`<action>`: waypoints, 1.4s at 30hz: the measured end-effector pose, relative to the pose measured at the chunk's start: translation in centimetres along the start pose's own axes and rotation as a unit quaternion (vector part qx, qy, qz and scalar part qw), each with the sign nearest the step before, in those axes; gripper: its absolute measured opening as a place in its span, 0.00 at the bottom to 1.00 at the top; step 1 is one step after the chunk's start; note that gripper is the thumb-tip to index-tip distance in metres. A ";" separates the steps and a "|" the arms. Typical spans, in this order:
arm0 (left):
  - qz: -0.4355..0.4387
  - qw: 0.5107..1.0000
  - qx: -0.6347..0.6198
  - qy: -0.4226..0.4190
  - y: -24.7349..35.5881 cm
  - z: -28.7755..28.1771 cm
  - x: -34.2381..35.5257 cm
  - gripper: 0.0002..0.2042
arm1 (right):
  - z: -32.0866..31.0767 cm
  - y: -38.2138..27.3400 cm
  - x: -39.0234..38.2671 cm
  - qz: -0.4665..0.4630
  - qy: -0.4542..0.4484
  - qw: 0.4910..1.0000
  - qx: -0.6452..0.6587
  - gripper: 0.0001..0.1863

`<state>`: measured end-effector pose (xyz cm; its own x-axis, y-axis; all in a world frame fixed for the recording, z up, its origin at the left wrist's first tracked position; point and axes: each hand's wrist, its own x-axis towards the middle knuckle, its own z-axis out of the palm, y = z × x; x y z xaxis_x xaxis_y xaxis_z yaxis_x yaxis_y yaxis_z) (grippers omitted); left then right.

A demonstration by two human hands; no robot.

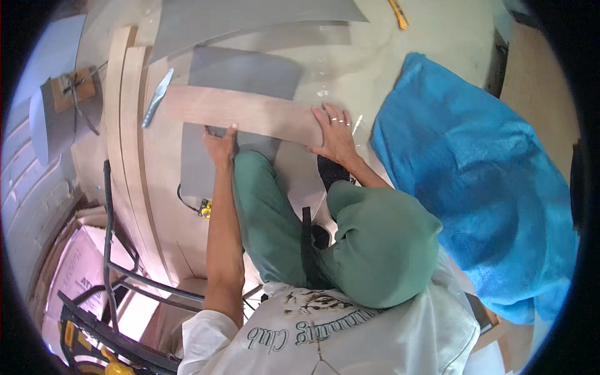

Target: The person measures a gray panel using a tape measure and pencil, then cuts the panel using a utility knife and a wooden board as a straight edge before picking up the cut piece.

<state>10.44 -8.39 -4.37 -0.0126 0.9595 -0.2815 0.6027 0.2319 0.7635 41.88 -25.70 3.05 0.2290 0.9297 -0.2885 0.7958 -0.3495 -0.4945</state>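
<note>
A flat, pinkish wooden board (250, 114) lies crosswise in front of my knees, over a grey sheet (247, 70). My left hand (220, 147) holds its near edge around the middle, thumb up against the edge; some of its fingers are hidden. At the board's right end, my right hand (337, 134) grips it with the fingers over the top face and the thumb at the near corner. Rings show on that hand. Just past the board's left end is a knife (157, 99) with a pale blade and a grey-blue handle.
Two long wooden strips (134, 125) run along the left. A tape measure (205, 209) sits beside my left forearm. Blue cloth (475, 181) covers something at right. A yellow cutter (399, 15) lies far off; a black metal frame (109, 231) stands lower left.
</note>
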 end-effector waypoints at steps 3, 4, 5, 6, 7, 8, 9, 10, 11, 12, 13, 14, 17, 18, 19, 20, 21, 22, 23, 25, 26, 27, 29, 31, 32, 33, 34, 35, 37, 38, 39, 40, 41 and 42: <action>-0.047 0.996 -0.037 -0.060 3.5 1.5 -1.3 0.46 | 0.4 2.1 -1.3 -0.014 -0.004 1.000 -0.013 0.59; -0.104 0.989 -0.057 -0.084 4.6 1.7 -1.4 0.47 | 0.3 2.6 -1.7 -0.044 0.003 0.999 -0.007 0.58; -0.099 0.990 -0.050 -0.085 3.9 1.1 -1.2 0.47 | 0.2 2.3 -1.6 -0.085 0.009 0.996 0.002 0.58; -0.076 0.993 -0.064 -0.067 2.5 0.4 -1.0 0.47 | 0.3 1.9 -1.4 -0.087 0.011 0.996 0.009 0.58; -0.052 0.994 -0.078 -0.049 1.2 -0.4 -0.9 0.47 | 0.4 1.5 -1.0 -0.100 0.006 0.995 0.019 0.59; -0.052 0.994 -0.074 -0.057 1.4 -0.2 -1.2 0.47 | 0.8 1.8 -1.4 -0.103 0.000 0.994 0.023 0.59; -0.078 0.992 -0.086 -0.057 2.4 0.0 -1.7 0.46 | 1.1 2.1 -1.8 -0.093 0.003 0.995 0.025 0.59; -0.105 0.988 -0.097 -0.056 3.4 0.4 -2.2 0.46 | 1.5 2.3 -2.3 -0.098 0.017 0.995 0.029 0.59; -0.102 0.989 -0.093 -0.058 3.8 0.2 -2.3 0.46 | 1.7 2.1 -2.5 -0.110 0.032 0.993 0.035 0.60; -0.087 0.988 -0.101 -0.073 4.1 0.1 -2.4 0.46 | 1.7 2.2 -2.6 -0.106 0.035 0.993 0.039 0.60; -0.072 0.988 -0.109 -0.088 4.5 0.1 -2.6 0.45 | 1.8 2.4 -2.7 -0.108 0.044 0.993 0.026 0.60; -0.069 0.988 -0.105 -0.091 4.5 0.1 -2.6 0.45 | 1.9 2.4 -2.8 -0.110 0.053 0.992 0.013 0.60; -0.012 0.993 -0.057 -0.101 4.4 0.3 -2.5 0.44 | 2.3 2.5 -2.6 -0.114 0.064 0.991 0.003 0.60; 0.001 0.994 -0.049 -0.099 4.1 0.3 -2.4 0.44 | 2.4 2.6 -2.6 -0.111 0.067 0.992 0.003 0.60; 0.014 0.994 -0.042 -0.098 3.7 0.3 -2.3 0.44 | 2.5 2.6 -2.6 -0.108 0.067 0.992 0.004 0.59; 0.017 0.994 -0.043 -0.097 3.3 0.2 -2.0 0.44 | 2.5 2.5 -2.5 -0.107 0.069 0.992 0.004 0.59; 0.009 0.994 -0.046 -0.095 2.9 0.2 -1.8 0.44 | 2.5 2.5 -2.5 -0.108 0.071 0.992 0.003 0.59; 0.001 0.994 -0.049 -0.093 2.4 0.3 -1.6 0.45 | 2.4 2.4 -2.5 -0.106 0.071 0.992 0.005 0.58; 0.001 0.995 -0.051 -0.088 2.0 0.3 -1.5 0.45 | 2.4 2.3 -2.2 -0.106 0.070 0.992 0.007 0.58; -0.010 0.998 -0.025 -0.064 1.2 0.4 -1.1 0.46 | 2.2 2.1 -2.1 -0.105 0.066 0.992 0.012 0.57; -0.009 0.998 -0.025 -0.057 0.8 0.3 -0.8 0.46 | 2.4 2.0 -1.9 -0.099 0.063 0.993 0.019 0.57; 0.001 0.998 -0.024 -0.052 0.4 0.3 -0.6 0.47 | 2.5 1.9 -1.8 -0.107 0.063 0.992 0.022 0.57; 0.012 0.999 -0.022 -0.047 0.3 0.5 -0.6 0.48 | 2.6 2.1 -1.9 -0.093 0.063 0.994 0.020 0.56; 0.017 0.997 -0.041 -0.056 1.5 0.9 -1.1 0.48 | 2.7 2.1 -2.0 -0.089 0.065 0.994 0.020 0.56; 0.017 0.997 -0.047 -0.058 1.7 0.9 -1.3 0.49 | 2.6 2.1 -2.1 -0.086 0.067 0.994 0.018 0.55; -0.004 0.997 -0.040 -0.059 2.0 0.9 -1.4 0.49 | 2.6 2.2 -2.1 -0.084 0.066 0.994 0.020 0.55; -0.025 0.997 -0.033 -0.060 2.3 1.0 -1.4 0.49 | 2.5 2.2 -2.1 -0.086 0.069 0.994 0.019 0.55; -0.024 0.997 -0.032 -0.060 2.1 1.0 -1.4 0.49 | 2.4 2.2 -2.1 -0.090 0.073 0.993 0.017 0.55; -0.025 0.998 -0.035 -0.042 1.8 1.0 -1.4 0.48 | 2.3 2.3 -2.0 -0.087 0.073 0.993 0.015 0.55; -0.028 0.998 -0.034 -0.039 1.8 0.8 -1.4 0.48 | 2.5 2.2 -1.7 -0.090 0.068 0.994 0.014 0.55; -0.018 0.998 -0.039 -0.053 1.9 0.6 -1.4 0.49 | 2.6 2.0 -1.4 -0.094 0.064 0.993 0.015 0.55; -0.008 0.997 -0.044 -0.066 1.9 0.3 -1.5 0.51 | 2.8 1.7 -1.4 -0.092 0.058 0.994 0.008 0.55; -0.004 0.997 -0.044 -0.064 1.9 0.0 -1.1 0.51 | 2.8 1.8 -1.3 -0.089 0.059 0.994 0.000 0.55; -0.058 0.994 -0.043 -0.080 1.9 -0.5 -0.8 0.50 | 2.7 1.9 -1.4 -0.092 0.062 0.994 0.000 0.55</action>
<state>11.22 -8.59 -2.38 0.0536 0.8896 -0.4535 0.5349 0.3579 0.7654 41.54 -28.00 0.29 0.1469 0.9851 -0.0892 0.8303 -0.1719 -0.5301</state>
